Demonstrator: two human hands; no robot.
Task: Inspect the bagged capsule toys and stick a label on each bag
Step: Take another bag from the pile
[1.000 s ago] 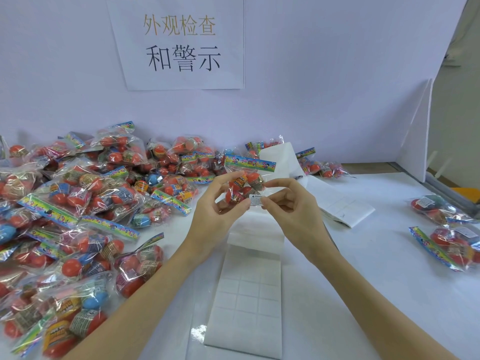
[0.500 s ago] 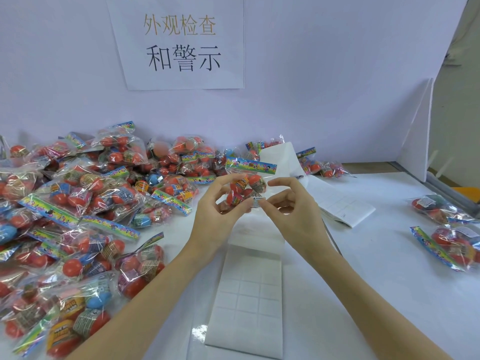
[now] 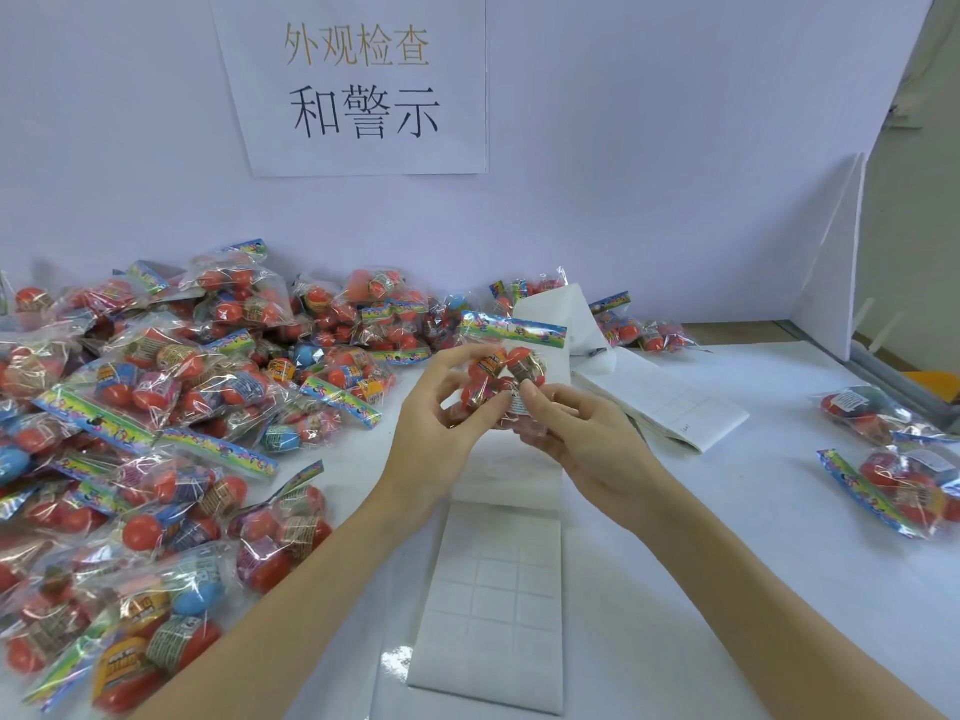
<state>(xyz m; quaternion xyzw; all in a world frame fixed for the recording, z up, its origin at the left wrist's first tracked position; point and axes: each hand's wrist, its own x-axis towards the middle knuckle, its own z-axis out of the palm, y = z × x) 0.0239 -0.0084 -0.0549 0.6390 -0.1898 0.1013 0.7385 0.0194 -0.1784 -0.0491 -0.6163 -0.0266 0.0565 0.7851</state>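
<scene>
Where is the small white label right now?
In the head view the label is at centre frame, pressed by the right hand onto the bag gripped by the left hand, above the label sheet.

Illumination is bright, even and diffuse, appearing to come from overhead, with a cool lilac cast on the pale rear wall point(image 3: 649, 174); shadows under the forearms and the heap of clear cellophane toy bags point(image 3: 156, 433) are soft and faint. Specular glare shows on the bag film and as one white hotspot on the glossy white label backing strip point(image 3: 397, 665) lying on the white table point(image 3: 727, 589). Wide-angle distortion bows the frame edges, and detail softens slightly toward the corners.
</scene>
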